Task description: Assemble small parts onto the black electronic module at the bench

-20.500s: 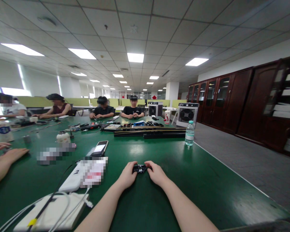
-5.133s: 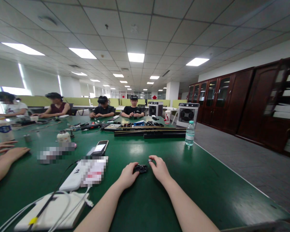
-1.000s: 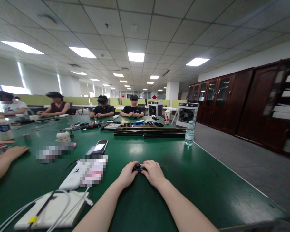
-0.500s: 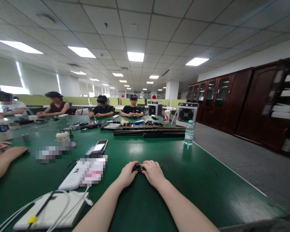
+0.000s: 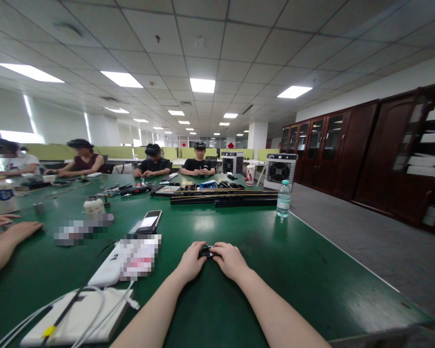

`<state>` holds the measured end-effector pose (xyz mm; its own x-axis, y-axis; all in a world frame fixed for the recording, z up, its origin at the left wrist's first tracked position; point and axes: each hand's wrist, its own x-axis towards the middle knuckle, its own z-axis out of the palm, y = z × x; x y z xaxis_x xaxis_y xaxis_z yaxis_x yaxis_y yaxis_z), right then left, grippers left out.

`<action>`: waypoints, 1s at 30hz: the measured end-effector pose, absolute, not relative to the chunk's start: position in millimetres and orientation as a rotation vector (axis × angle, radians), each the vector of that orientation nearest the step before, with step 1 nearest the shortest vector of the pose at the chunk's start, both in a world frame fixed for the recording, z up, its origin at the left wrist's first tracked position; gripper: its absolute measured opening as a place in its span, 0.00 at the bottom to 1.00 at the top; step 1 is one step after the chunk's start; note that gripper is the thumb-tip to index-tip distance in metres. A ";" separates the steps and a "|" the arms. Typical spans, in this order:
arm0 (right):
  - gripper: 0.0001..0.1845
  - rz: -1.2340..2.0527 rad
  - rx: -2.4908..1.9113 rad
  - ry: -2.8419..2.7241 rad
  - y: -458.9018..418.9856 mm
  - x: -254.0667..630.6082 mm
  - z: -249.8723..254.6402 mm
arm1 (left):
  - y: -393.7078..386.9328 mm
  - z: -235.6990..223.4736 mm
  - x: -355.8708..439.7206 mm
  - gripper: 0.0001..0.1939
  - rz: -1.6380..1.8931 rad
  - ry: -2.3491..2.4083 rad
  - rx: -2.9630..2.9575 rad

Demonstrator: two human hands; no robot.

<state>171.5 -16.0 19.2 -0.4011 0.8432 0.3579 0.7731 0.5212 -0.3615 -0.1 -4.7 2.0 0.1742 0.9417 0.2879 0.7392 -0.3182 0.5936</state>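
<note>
A small black device [image 5: 206, 251], with pale bits showing on its upper side, lies on the green table [image 5: 304, 270] in front of me. My left hand [image 5: 193, 261] grips its left side between thumb and fingers. From the right, my right hand [image 5: 230, 259] closes over the other end, thumb and fingertips pressed against it. Both hands cover much of the device, so its exact kind is unclear. Whether a separate small part sits under my right fingertips cannot be made out.
On the left lie a phone [image 5: 150, 221], a white power bank [image 5: 107, 268] and a white box [image 5: 76, 321] with cables. A water bottle [image 5: 283, 199] stands right, near long black bars [image 5: 224, 198]. Another person's hands [image 5: 16, 232] rest at far left; several people sit opposite.
About five seconds ago my right hand held a small greyish piece apart from the device; now it is on the device. Over the last second both hands have barely moved.
</note>
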 end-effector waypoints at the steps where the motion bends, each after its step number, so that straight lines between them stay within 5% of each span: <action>1: 0.16 0.213 -1.304 -2.261 -16.0 171.8 18.6 | -4.3 1.5 -0.3 0.22 0.896 1.603 2.134; 30: 0.19 0.387 -1.332 -2.093 -7.6 175.4 12.1 | -1.2 -2.2 -1.9 0.24 0.877 1.632 2.116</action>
